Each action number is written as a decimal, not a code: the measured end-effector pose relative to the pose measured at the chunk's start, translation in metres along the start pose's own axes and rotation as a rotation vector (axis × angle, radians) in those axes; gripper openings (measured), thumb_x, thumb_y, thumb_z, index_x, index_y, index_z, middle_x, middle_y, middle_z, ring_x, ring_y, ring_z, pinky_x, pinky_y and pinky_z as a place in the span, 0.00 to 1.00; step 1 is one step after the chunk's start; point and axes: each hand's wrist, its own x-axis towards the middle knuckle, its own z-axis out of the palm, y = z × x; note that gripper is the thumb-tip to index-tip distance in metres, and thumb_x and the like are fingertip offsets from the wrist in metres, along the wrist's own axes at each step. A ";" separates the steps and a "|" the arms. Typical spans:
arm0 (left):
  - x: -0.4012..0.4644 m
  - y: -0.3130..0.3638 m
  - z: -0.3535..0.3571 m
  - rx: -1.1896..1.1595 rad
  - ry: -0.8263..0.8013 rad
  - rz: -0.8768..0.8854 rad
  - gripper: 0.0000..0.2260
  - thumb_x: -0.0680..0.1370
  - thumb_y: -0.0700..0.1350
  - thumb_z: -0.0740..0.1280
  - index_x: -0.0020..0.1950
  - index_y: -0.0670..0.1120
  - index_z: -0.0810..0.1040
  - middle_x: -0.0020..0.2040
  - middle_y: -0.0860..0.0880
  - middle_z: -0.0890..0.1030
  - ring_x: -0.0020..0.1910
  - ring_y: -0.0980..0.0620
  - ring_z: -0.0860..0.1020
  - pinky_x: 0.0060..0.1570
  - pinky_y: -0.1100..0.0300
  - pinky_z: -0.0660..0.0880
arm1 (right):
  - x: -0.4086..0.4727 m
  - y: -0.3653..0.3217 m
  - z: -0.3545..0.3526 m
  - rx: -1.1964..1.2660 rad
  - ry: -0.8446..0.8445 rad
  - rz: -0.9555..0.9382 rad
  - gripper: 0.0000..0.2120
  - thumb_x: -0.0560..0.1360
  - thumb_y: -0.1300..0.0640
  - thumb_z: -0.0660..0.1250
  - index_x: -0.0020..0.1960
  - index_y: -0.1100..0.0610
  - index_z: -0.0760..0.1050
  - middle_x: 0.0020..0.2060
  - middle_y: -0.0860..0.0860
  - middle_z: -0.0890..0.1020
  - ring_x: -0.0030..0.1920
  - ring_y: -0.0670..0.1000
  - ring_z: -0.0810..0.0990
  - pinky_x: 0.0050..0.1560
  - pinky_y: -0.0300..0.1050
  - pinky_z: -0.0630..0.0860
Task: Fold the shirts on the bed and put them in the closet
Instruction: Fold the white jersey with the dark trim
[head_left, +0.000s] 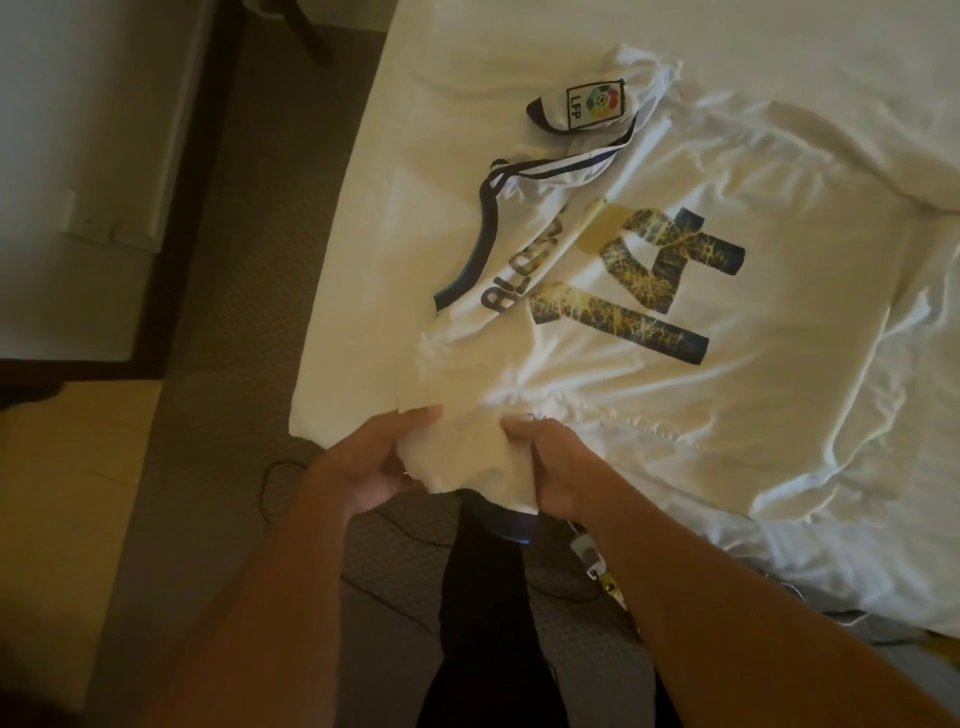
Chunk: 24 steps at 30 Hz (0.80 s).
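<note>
Shirt (675, 322) is lying spread out on the bed (779, 47), near the bed's left edge, with a big number 14 showing on it. One sleeve with a colorful badge is folding over toward the top. Left hand (363, 462) and right hand (556, 467) are both pinching a bunched-up bit of the shirt at the bed's near edge, each grip closing tight on the white cloth, close beside each other.

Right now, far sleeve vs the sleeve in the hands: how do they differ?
The far sleeve lies free on the bed, LFP patch showing; the near sleeve is bunched between the left hand and right hand, no patch visible. Both belong to the white jersey.
</note>
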 end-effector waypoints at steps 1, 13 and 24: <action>-0.004 0.002 -0.002 0.030 0.006 -0.046 0.19 0.74 0.42 0.74 0.64 0.47 0.78 0.48 0.46 0.85 0.38 0.50 0.82 0.35 0.55 0.79 | -0.001 0.000 0.003 -0.021 -0.022 0.002 0.13 0.82 0.55 0.62 0.61 0.59 0.79 0.55 0.60 0.85 0.55 0.62 0.83 0.51 0.56 0.81; 0.003 -0.009 -0.030 0.970 0.295 -0.211 0.15 0.77 0.47 0.75 0.60 0.41 0.79 0.49 0.44 0.83 0.48 0.46 0.81 0.43 0.56 0.76 | 0.031 0.002 0.000 -1.325 0.228 -0.173 0.18 0.75 0.44 0.67 0.51 0.59 0.78 0.39 0.55 0.84 0.41 0.55 0.85 0.52 0.55 0.83; 0.062 0.072 0.030 0.988 0.617 0.089 0.13 0.76 0.55 0.67 0.54 0.47 0.74 0.47 0.48 0.77 0.47 0.46 0.76 0.49 0.52 0.72 | 0.022 -0.157 0.045 -1.616 0.426 -0.480 0.11 0.77 0.52 0.63 0.52 0.59 0.77 0.42 0.53 0.82 0.42 0.54 0.82 0.44 0.45 0.75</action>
